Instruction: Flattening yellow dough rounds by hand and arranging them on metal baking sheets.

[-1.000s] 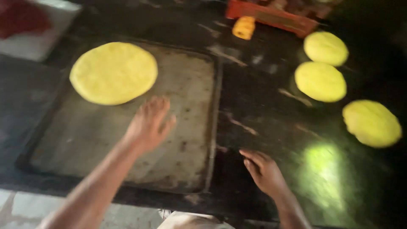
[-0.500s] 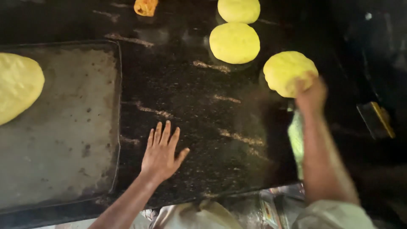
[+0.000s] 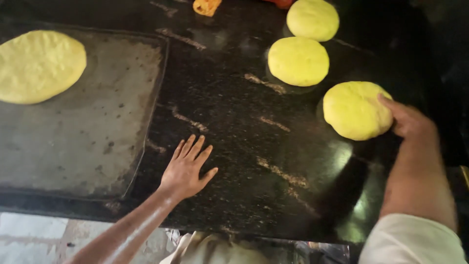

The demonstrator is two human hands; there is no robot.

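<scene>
Dough rounds sit in a loose row on the dark stone counter (image 3: 254, 146), three of them yellow and domed, and the nearest dough round (image 3: 354, 110) has the right hand (image 3: 408, 120) against its right edge. That hand's fingers curl onto the rim of the dough, touching it from the side rather than lifting it; whether they have closed under the piece cannot be told, since the far side of the hand is hidden. The left hand (image 3: 185, 168) lies flat on the bare counter with its fingers spread wide and nothing in it, set well apart from the dough and just beside the right edge of the metal tray (image 3: 97, 146), where it seems to brace the body while the other arm stretches out. Two more rounds, a middle round (image 3: 298, 61) and a far round (image 3: 312, 19), lie apart from each other beyond the touched one. On the tray's far left corner rests a flattened dough disc (image 3: 39, 66), thinner and broader than the others. A small orange piece (image 3: 206, 7) lies at the counter's far edge.
</scene>
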